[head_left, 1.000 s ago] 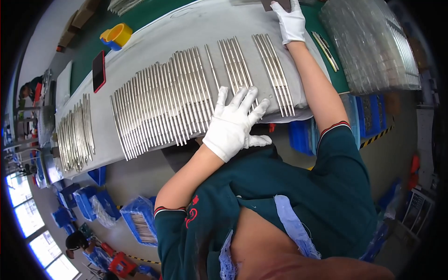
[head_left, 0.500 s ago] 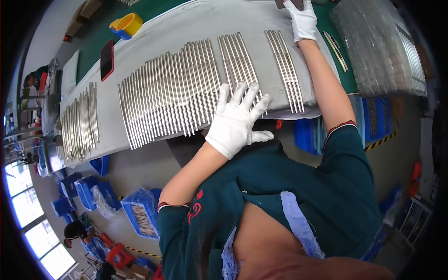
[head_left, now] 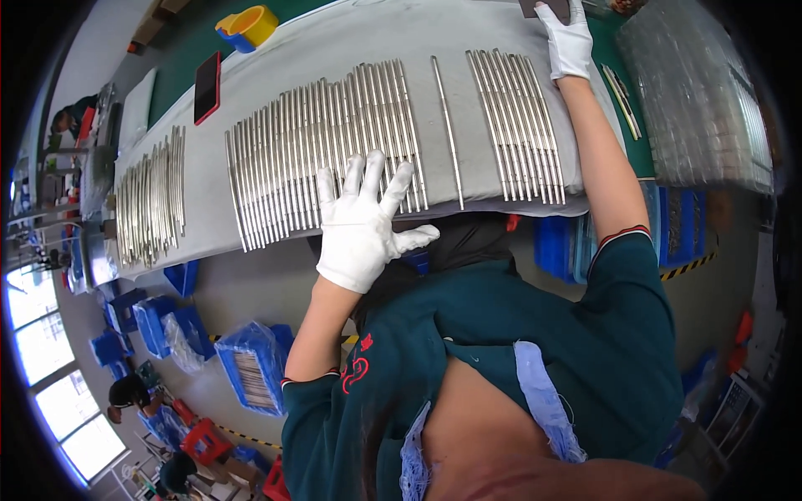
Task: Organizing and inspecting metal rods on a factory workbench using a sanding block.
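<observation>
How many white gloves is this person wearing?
2. One glove is on the left hand, over the big bunch of rods; the other is on the right hand, near the picture's top edge, by a dark piece. Both show.

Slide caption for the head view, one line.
Gloved left hand spread over a row of metal rods, a lone rod to its right, gloved right hand at a dark object.
</observation>
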Demonstrator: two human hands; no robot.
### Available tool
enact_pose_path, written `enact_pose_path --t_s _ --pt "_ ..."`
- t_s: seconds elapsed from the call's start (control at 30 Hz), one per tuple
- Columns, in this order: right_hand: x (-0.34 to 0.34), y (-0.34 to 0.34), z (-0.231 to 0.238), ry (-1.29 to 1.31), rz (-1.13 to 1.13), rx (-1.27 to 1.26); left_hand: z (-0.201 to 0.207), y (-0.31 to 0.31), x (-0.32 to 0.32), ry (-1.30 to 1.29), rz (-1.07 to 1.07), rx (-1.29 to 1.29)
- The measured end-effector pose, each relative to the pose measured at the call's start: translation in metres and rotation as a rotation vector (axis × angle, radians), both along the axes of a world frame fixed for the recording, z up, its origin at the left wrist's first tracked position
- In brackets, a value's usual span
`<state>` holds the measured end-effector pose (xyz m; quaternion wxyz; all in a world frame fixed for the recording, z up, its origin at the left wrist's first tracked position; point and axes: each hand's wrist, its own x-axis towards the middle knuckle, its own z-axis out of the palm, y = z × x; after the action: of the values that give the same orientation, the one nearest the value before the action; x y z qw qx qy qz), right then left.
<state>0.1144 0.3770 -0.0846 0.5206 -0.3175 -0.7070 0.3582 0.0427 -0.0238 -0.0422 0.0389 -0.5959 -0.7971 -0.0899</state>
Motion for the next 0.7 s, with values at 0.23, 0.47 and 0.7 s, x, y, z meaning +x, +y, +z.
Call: enact_pose_path --t_s 0.23,0.47,0.7 --pt "-0.001 -0.002 0.003 0.051 0.057 -0.005 -0.001 0.011 0.008 -0.030 -0.025 -0.006" --pt "-0.003 -0.007 0.006 0.155 0.171 -0.062 -0.006 0.045 0.025 -0.133 -0.208 0.053" --pt "-0.002 -0.006 0.005 0.101 0.101 -0.051 -0.009 0.061 0.032 -0.163 -0.277 0.062"
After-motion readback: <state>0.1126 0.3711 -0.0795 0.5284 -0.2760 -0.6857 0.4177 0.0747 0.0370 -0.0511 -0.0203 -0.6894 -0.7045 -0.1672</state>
